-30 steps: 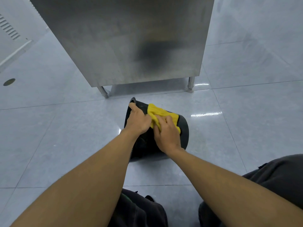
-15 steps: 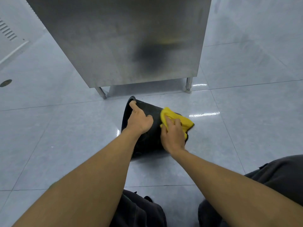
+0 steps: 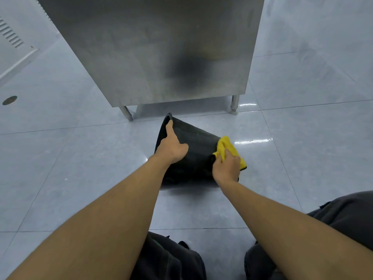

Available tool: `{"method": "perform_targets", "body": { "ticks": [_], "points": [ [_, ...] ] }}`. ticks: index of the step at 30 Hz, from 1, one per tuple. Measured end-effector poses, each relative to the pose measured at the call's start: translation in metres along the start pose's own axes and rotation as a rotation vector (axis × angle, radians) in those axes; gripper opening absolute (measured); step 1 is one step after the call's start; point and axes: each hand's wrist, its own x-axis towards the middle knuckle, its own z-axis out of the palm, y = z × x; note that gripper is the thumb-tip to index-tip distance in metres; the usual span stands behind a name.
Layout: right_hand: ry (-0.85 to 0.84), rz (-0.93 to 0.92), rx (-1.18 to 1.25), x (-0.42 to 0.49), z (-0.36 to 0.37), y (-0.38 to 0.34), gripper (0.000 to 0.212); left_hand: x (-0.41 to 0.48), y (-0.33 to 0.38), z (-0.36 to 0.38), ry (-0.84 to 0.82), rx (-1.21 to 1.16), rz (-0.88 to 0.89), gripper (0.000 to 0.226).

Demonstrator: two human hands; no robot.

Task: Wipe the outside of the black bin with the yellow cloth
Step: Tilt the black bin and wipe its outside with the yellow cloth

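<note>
The black bin point(image 3: 198, 145) lies on its side on the grey tiled floor, its rim to the left and its base to the right. My left hand point(image 3: 172, 145) grips the rim, fingers hooked over the edge. My right hand point(image 3: 226, 167) presses the yellow cloth point(image 3: 227, 148) against the bin's base end at the right. Part of the cloth is hidden under my palm. The bin's underside is hidden.
A stainless steel cabinet point(image 3: 161, 49) on short legs point(image 3: 234, 104) stands just behind the bin. A round floor drain point(image 3: 9, 100) sits at far left, a vented panel point(image 3: 12, 35) at upper left. My knees in dark trousers point(image 3: 343, 215) are at the bottom.
My right hand has slid the yellow cloth from the middle of the bin's side rightward to its base end. The left hand has kept its hold on the rim.
</note>
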Motion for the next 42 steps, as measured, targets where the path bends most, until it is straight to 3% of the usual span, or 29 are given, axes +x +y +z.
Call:
{"method": "perform_targets", "body": {
  "ticks": [2,4,9,12,15,21,23,27,32,34,38,42],
  "points": [
    [-0.002,0.073,-0.022,-0.003,-0.002,0.006,0.039,-0.001,0.003,0.004,-0.012,-0.021,0.018,0.097],
    [0.008,0.0,-0.052,-0.01,-0.001,0.005,0.04,0.001,0.004,0.009,0.009,-0.008,0.035,0.098],
    [-0.067,-0.538,-0.057,-0.028,0.008,-0.016,0.043,0.008,0.005,0.002,0.124,0.005,0.027,0.073],
    [-0.144,-0.711,-0.005,-0.033,0.013,-0.032,0.044,0.01,0.003,-0.003,0.154,-0.051,-0.003,0.07],
    [-0.135,-0.632,-0.007,-0.027,0.015,-0.03,0.043,0.013,0.0,-0.004,0.172,-0.041,0.01,0.073],
    [-0.078,-0.097,-0.142,-0.008,0.001,0.01,0.04,0.008,-0.003,-0.004,0.16,0.149,-0.031,0.091],
    [-0.094,-0.025,-0.148,-0.008,0.0,0.016,0.04,0.006,-0.002,-0.004,0.131,0.163,-0.04,0.097],
    [-0.085,-0.109,-0.122,-0.015,0.002,0.002,0.035,0.005,-0.003,-0.004,0.126,0.076,-0.06,0.104],
    [-0.151,-0.665,-0.039,-0.036,0.013,-0.038,0.034,0.002,0.0,-0.003,0.176,-0.032,-0.051,0.071],
    [-0.175,-0.743,0.033,-0.04,0.016,-0.049,0.029,0.005,0.002,-0.005,0.18,-0.084,-0.052,0.069],
    [-0.177,-0.658,0.043,-0.03,0.016,-0.037,0.043,0.005,0.001,-0.007,0.15,-0.078,-0.022,0.085],
    [-0.094,-0.367,-0.042,-0.017,0.013,-0.012,0.044,-0.002,0.0,-0.004,0.1,0.103,-0.04,0.111]
  ]
}}
